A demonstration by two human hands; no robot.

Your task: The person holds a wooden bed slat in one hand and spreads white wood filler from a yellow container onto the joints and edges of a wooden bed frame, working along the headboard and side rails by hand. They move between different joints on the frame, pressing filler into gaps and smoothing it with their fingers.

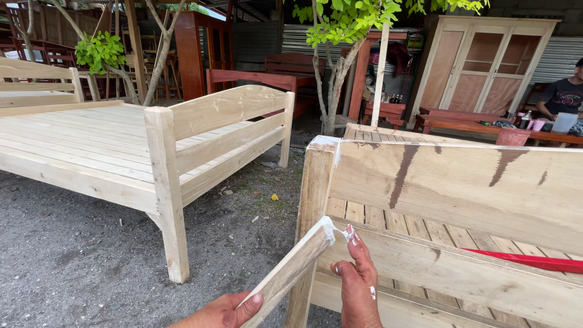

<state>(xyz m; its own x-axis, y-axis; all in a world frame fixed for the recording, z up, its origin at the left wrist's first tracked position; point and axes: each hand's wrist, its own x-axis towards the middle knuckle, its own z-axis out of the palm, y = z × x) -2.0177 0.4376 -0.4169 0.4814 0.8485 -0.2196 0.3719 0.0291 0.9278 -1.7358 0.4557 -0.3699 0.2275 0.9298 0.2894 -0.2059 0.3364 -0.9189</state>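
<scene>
Wood, bare and pale, is what we have in hand: a short flat offcut [291, 270] runs from the bottom centre of the frame up toward the middle, its upper end loaded with white filler paste [333, 234]. Our left hand [221, 311], at the bottom edge, pinches the lower end of the offcut, thumb on top. Our right hand [359, 284] is not clasping anything; its forefinger is stretched out and its tip, smeared white, touches the paste beside the corner post [313, 200] of the unfinished bed frame [461, 194] that fills the right half of the frame. We judge the offcut light and stiff, safe to hold by one end, though its sawn edges look rough. The paste seems soft and sticky, best taken on a fingertip. A second bare bed frame [115, 146] stands upper left on the gravel ground [79, 255], well apart
</scene>
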